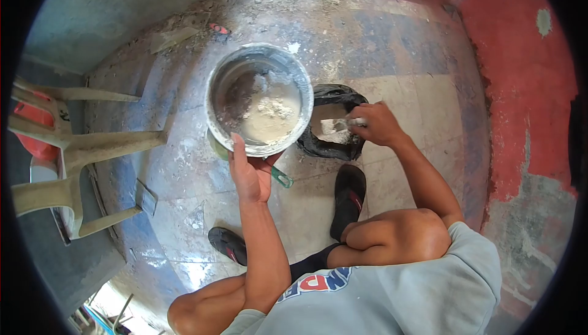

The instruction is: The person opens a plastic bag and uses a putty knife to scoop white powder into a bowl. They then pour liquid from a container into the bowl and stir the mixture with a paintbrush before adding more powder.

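A round, whitish-crusted bucket (215,99) holds pale powder (272,117) over a darker, wet-looking bottom. My left hand (250,173) grips its near rim, thumb on the edge and fingers underneath. Below that hand a green handle (282,177) sticks out. To the right, a black plastic bag (334,150) stands open with powder inside. My right hand (373,124) is closed around the handle of a scraper (334,128), whose powdery blade is over the bag's opening.
A beige plastic chair (116,145) lies at the left with a red object (33,130) by it. A small red item (218,29) lies on the dusty floor behind the bucket. A red wall (508,78) bounds the right side. My sandalled feet are below the bag and bucket.
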Available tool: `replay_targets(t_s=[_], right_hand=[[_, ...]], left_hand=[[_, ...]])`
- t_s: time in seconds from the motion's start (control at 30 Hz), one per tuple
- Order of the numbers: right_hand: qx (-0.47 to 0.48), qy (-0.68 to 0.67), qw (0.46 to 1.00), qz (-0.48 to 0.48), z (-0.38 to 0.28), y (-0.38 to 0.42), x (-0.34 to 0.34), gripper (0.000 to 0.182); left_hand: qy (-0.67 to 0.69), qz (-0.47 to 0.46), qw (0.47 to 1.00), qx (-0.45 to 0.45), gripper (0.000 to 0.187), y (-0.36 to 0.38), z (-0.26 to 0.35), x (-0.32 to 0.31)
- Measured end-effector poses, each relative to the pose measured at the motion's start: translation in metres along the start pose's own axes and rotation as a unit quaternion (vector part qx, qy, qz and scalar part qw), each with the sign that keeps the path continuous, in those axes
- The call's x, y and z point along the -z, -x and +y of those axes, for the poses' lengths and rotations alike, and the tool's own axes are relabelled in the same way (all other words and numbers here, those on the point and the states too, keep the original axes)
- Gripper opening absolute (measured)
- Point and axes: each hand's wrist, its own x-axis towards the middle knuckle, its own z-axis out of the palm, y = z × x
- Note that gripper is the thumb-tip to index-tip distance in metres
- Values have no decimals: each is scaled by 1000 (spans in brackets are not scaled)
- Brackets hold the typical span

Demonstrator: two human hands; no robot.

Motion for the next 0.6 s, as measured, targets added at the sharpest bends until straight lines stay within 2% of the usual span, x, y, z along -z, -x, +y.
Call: replay_targets(t_s=[0.1, 0.3, 0.4, 0.53, 0.6], right_hand=[[44, -70, 996, 18, -6, 2, 45, 24], [56, -23, 996, 62, -60, 3, 129, 24], [65, -15, 992, 108, -90, -6, 137, 24], [93, -19, 988, 118, -114, -19, 122, 24], [115, 5, 982, 153, -120, -25, 109, 26]], left_hand=[[7, 0, 1000, 4, 56, -2, -4, -1], [-1, -15, 1000, 15, 51, 0, -8, -12], [-3, -5, 1000, 27, 51, 2, -13, -14], [-8, -8, 999, 43, 51, 7, -19, -21], [-12, -13, 999, 47, 51, 9, -22, -24]])
